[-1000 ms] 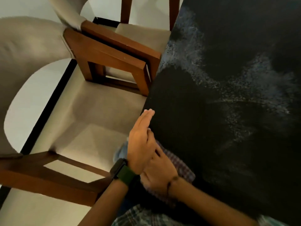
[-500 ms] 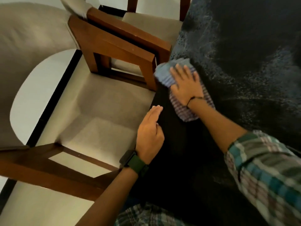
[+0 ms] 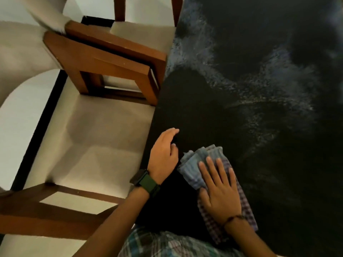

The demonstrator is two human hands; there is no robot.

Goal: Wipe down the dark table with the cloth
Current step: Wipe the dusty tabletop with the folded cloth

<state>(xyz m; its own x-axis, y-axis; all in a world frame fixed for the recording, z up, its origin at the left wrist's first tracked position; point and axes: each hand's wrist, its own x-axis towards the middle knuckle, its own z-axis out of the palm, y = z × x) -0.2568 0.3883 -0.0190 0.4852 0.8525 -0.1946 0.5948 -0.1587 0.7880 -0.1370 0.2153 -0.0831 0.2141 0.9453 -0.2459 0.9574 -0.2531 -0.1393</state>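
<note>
The dark table (image 3: 250, 127) fills the right half of the view, with pale dusty streaks across its far part. A folded blue and checked cloth (image 3: 200, 160) lies flat on the table near its front left edge. My right hand (image 3: 219, 190) presses down on the cloth with fingers spread. My left hand (image 3: 163, 156), with a green watch on the wrist, rests on the table's left edge beside the cloth, holding nothing, fingers loosely apart.
Two wooden chairs with beige cushions stand close against the table's left side, the near chair (image 3: 92, 136) and the far chair (image 3: 115, 58). Light floor tiles (image 3: 20, 115) with a dark strip show under them.
My right hand has pulled the cloth back along the left edge from the far chair to the near side, next to my left hand. The left hand stays put.
</note>
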